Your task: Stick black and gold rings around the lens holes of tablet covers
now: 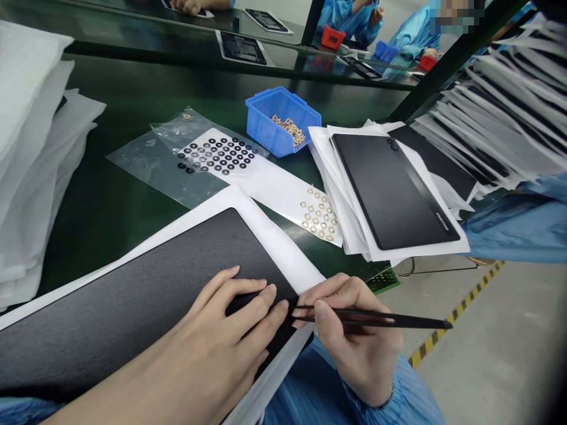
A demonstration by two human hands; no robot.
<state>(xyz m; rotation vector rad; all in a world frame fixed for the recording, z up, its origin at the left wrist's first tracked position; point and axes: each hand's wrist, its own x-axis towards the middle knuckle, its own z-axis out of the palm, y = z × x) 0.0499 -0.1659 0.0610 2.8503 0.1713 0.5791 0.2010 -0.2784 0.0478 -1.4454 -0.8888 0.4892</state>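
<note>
A black tablet back cover lies on white sheeting at the front of the bench. My left hand rests on its right end, fingers stretched out and slightly apart around a dark raised part, which they partly hide. In my right hand is a pair of black tweezers, gripped between thumb and fingers. Their tips are close to the cover's right edge, beside my left fingertips. Whether the tips hold anything is too small to tell.
Behind the cover lies a white sheet with black rings and gold-coloured rings. A blue bin holds small gold-coloured parts. Another tablet cover tops a right-hand stack; wrapped stacks stand left. People in blue sit opposite.
</note>
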